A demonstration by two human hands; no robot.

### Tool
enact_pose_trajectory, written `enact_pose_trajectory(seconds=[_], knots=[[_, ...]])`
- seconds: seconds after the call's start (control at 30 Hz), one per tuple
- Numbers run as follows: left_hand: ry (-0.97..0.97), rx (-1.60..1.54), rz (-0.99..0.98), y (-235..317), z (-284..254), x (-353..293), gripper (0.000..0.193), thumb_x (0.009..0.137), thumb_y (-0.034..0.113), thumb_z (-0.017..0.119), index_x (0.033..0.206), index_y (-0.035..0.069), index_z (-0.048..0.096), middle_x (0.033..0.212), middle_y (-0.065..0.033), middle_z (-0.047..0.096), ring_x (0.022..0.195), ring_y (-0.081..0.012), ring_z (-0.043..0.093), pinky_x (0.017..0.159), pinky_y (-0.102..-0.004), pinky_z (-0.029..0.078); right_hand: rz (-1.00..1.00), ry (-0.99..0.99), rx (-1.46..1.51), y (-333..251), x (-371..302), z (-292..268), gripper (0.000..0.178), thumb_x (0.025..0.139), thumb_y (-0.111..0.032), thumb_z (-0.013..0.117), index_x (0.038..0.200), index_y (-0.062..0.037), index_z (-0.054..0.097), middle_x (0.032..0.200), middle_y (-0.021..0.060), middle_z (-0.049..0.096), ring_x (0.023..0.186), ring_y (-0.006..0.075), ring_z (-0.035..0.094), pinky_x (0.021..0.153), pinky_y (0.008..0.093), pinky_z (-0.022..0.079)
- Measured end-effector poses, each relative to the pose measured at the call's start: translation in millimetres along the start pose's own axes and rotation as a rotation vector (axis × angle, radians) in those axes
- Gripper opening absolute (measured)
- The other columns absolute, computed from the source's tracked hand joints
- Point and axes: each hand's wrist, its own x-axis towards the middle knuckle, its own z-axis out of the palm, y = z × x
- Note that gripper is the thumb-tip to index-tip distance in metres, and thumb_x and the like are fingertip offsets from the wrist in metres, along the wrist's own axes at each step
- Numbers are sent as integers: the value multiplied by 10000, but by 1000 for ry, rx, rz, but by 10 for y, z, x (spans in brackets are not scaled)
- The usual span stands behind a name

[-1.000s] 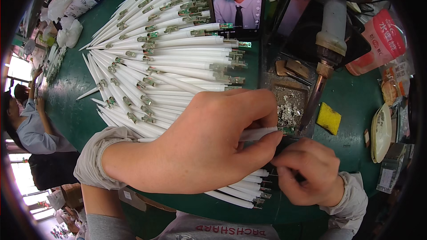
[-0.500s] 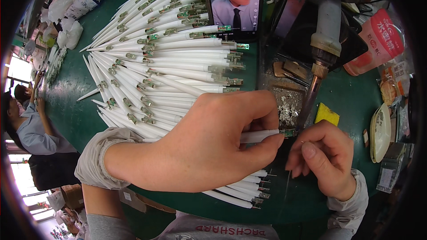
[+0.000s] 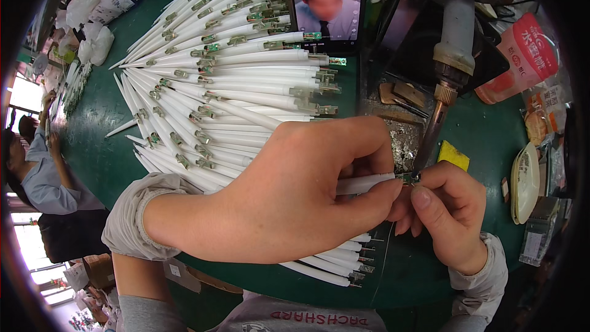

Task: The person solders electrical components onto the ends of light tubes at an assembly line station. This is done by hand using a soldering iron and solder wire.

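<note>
My left hand [image 3: 289, 200] is closed in a pinch on a white plastic stick [image 3: 367, 184], which points to the right. A small green circuit board [image 3: 407, 179] juts from the stick's end, right beneath the tip of a soldering iron [image 3: 455, 49] that slants down from above. Close against that board, my right hand [image 3: 455, 215] pinches a thin wire [image 3: 385, 258] trailing down toward the table. Fingers partly hide where the wire meets the board. Many similar white tapered sticks [image 3: 258, 88], tipped with boards, lie fanned out beyond and beneath my left hand.
Behind the iron's tip lies a tray of solder scraps [image 3: 404, 141], with a yellow sponge [image 3: 453, 155] to its right. A phone [image 3: 326, 3] stands at the back. Right side: a pink-and-white pouch [image 3: 519, 58] and stacked pale dishes [image 3: 525, 184]. Another person [image 3: 46, 175] sits far left.
My right hand has moved up and left, bringing the wire to the board. My left hand has shifted the stick slightly right, under the iron's tip.
</note>
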Motion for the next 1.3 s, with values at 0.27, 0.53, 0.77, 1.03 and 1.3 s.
enact_pose_trajectory(seconds=[0.27,0.53,0.77,1.03,1.3], knots=[[-3,-104,-95,34,-33,-13,83,847,34,652,876,-7,586,803,-2,557,716,-29,498,579,-190,386,12,-9,4,-6,7,2,142,936,-79,547,942,56,589,775,96,648,625,91,609,524,182,468],[-62,-131,-167,-6,-36,-6,91,856,32,646,893,-3,571,803,6,577,723,-17,505,600,-173,391,-508,116,-592,78,45,-16,161,762,-14,723,881,11,617,785,70,608,594,109,552,511,214,434],[-192,-191,-301,-1,-16,-19,96,866,37,639,906,10,556,780,22,573,743,-13,503,616,-167,392,-884,45,-851,145,61,-49,313,579,-14,708,887,-12,652,834,83,587,614,206,547,497,250,432],[-251,-167,-283,-46,-22,5,101,884,64,630,922,4,557,777,22,569,721,-10,480,607,-171,391,-1042,63,-1135,181,61,-33,333,530,-138,634,842,-22,633,832,77,563,605,178,524,465,248,417],[-154,51,-14,-126,-3,-4,95,859,55,648,921,3,598,764,-26,581,689,-77,528,584,-224,426,-746,62,-928,157,70,18,287,609,27,685,878,-1,588,789,105,557,618,242,545,516,306,451]])
